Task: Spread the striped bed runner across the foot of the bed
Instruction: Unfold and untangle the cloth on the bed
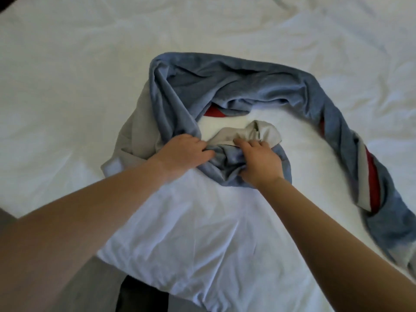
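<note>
The striped bed runner [236, 84], blue with grey and red stripes, lies bunched and twisted in a loop on the white bed [78, 86]. One end trails off toward the right edge, where a red and grey stripe shows. My left hand [182, 154] grips the bunched blue fabric at the loop's near left side. Just to its right, my right hand [258, 161] curls its fingers into the crumpled blue and grey end. Both hands sit close together near the middle of the view.
The white sheet is wrinkled all around the runner. The bed's near corner [157, 278] lies below my arms, with grey floor and a dark object [139, 293] beside it at the bottom left.
</note>
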`<state>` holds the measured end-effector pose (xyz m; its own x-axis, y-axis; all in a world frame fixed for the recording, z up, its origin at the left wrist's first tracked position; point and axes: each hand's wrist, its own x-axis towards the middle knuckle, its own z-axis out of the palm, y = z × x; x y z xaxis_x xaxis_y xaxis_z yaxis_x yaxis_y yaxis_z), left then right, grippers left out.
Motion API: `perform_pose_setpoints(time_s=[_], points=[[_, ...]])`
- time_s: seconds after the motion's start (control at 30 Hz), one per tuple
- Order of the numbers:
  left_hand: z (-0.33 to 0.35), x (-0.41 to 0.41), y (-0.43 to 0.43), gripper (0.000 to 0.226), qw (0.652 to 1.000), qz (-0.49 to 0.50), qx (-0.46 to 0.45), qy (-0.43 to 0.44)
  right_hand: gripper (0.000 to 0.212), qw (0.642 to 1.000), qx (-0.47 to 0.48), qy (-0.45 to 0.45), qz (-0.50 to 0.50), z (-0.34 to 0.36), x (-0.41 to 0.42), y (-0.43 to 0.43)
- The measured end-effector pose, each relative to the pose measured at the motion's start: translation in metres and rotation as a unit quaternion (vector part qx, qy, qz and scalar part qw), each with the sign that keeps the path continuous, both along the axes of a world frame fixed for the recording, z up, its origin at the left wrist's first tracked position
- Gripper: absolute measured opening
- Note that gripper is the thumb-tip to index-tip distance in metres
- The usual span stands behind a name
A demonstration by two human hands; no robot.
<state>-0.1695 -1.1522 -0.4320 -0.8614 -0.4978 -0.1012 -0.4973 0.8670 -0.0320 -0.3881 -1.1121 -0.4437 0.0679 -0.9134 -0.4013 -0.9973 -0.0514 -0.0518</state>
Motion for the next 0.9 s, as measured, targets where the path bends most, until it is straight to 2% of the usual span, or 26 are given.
perform_pose_setpoints(time_s=[0.1, 0.17, 0.27, 0.53, 0.63, 0.7, 0.77, 0.83, 0.9], points=[[0.001, 0.059, -0.022, 0.017, 0.997, -0.051, -0.058, 0.02, 0.032, 0.999, -0.03, -0.033, 0.009, 0.004, 0.052, -0.004], [0.005, 0.099, -0.038, 0.016, 0.993, -0.081, -0.079, 0.039, 0.022, 0.998, -0.038, -0.045, 0.038, 0.007, 0.096, -0.004], [0.015, 0.151, -0.066, 0.02, 0.991, -0.109, -0.07, 0.044, 0.021, 0.995, -0.024, -0.095, 0.033, 0.011, 0.165, -0.005], [0.055, 0.259, -0.14, 0.022, 0.991, -0.104, -0.073, -0.034, 0.017, 0.978, -0.044, -0.198, -0.054, 0.025, 0.318, -0.044], [0.059, 0.289, -0.168, 0.034, 0.987, -0.051, -0.078, -0.131, 0.021, 0.971, -0.036, -0.223, -0.08, 0.028, 0.36, -0.07], [0.058, 0.297, -0.174, 0.031, 0.969, -0.008, -0.059, -0.241, 0.021, 0.964, -0.004, -0.251, -0.083, 0.03, 0.38, -0.081], [0.058, 0.295, -0.173, 0.028, 0.96, 0.058, -0.03, -0.273, 0.021, 0.958, 0.021, -0.277, -0.072, 0.033, 0.385, -0.082], [0.059, 0.281, -0.163, 0.021, 0.976, 0.124, -0.005, -0.181, 0.024, 0.951, 0.017, -0.302, -0.059, 0.038, 0.37, -0.077], [0.058, 0.26, -0.151, 0.018, 0.99, 0.136, 0.018, -0.016, 0.028, 0.951, -0.026, -0.305, -0.034, 0.04, 0.336, -0.068]])
